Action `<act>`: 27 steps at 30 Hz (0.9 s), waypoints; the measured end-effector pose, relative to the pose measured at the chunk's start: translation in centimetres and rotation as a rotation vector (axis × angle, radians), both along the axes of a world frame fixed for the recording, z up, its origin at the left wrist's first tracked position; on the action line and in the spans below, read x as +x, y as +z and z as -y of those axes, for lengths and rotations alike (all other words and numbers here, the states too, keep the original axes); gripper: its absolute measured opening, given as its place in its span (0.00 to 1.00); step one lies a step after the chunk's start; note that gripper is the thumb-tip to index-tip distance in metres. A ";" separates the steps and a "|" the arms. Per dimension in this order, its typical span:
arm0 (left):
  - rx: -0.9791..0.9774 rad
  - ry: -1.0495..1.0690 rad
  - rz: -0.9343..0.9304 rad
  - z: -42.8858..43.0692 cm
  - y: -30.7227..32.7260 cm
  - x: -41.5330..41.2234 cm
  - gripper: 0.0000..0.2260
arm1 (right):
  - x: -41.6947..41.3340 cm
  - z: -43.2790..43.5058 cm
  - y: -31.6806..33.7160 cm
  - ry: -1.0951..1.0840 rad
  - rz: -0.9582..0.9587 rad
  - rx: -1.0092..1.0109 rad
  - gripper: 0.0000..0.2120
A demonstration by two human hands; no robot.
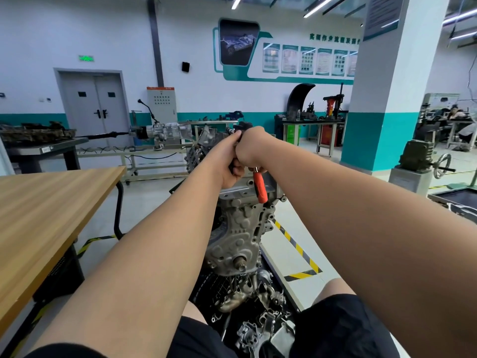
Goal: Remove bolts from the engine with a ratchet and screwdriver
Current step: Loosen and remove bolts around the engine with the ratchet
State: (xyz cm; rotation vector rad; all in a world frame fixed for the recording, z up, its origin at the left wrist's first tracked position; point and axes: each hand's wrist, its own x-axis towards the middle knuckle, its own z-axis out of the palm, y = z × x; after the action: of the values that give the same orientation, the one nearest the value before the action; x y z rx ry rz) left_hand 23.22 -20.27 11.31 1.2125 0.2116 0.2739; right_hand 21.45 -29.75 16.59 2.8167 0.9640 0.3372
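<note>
A grey metal engine (pixel 238 228) stands upright in front of me, its top end under my hands. My right hand (pixel 251 148) grips the upper part of a ratchet whose orange handle (pixel 259 186) hangs down below the fist. My left hand (pixel 231 161) is pressed against the right one, its fingers curled round the tool's dark head near the engine top. The bolt and the socket are hidden by both hands. No screwdriver shows.
A wooden-topped table (pixel 46 210) stands close on my left. Loose metal engine parts (pixel 258 329) lie on the floor between my knees. Yellow-black floor tape (pixel 296 246) runs on the right. Workbenches, a gearbox rig (pixel 165 131) and a pillar (pixel 382 99) stand farther back.
</note>
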 end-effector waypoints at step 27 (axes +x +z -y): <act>-0.037 -0.010 -0.054 0.1 -0.1 1.6 0.15 | 0.7 0.4 -1.7 -0.009 0.087 -0.095 0.20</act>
State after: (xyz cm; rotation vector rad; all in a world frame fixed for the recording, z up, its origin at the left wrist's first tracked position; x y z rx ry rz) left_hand 24.77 -20.41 11.20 1.1849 0.2557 0.2277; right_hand 22.15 -30.19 14.85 2.6963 0.9241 0.3986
